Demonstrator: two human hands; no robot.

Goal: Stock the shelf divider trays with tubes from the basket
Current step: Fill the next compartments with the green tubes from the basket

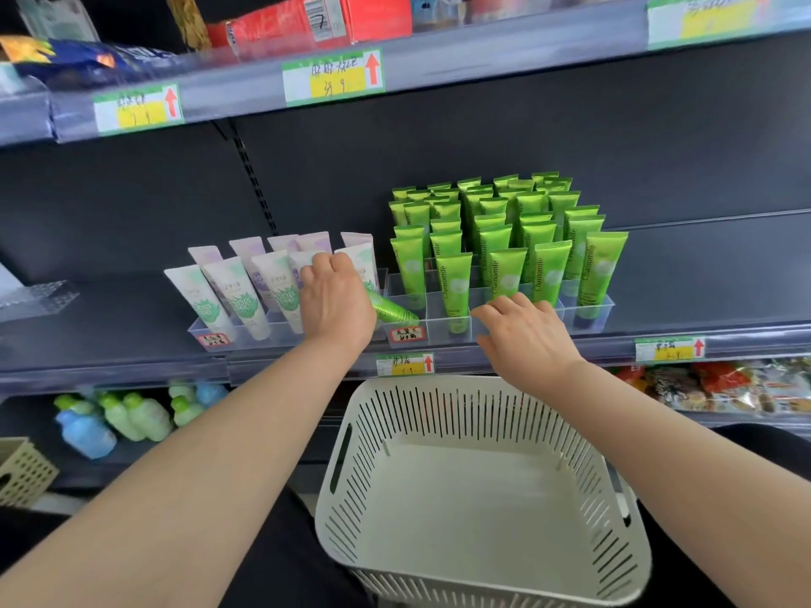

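Note:
Several green tubes (500, 239) stand upright in a clear divider tray (439, 332) on the middle shelf. To their left, white and lilac tubes (245, 296) lean in another clear tray (254, 342). My left hand (335, 302) grips one green tube (395, 310), which lies tilted low over the left front corner of the green tray. My right hand (526, 337) rests with relaxed fingers on that tray's front wall and holds nothing. The white slotted basket (351, 458) sits below the shelf edge between my arms, with no tubes visible in it.
The shelf rail carries price tags (406, 364). Packets and a red box (324, 15) fill the upper shelf. Small bottles (118, 416) stand on the lower shelf at left, snack bags (719, 383) at right. A beige basket (22, 471) is at far left.

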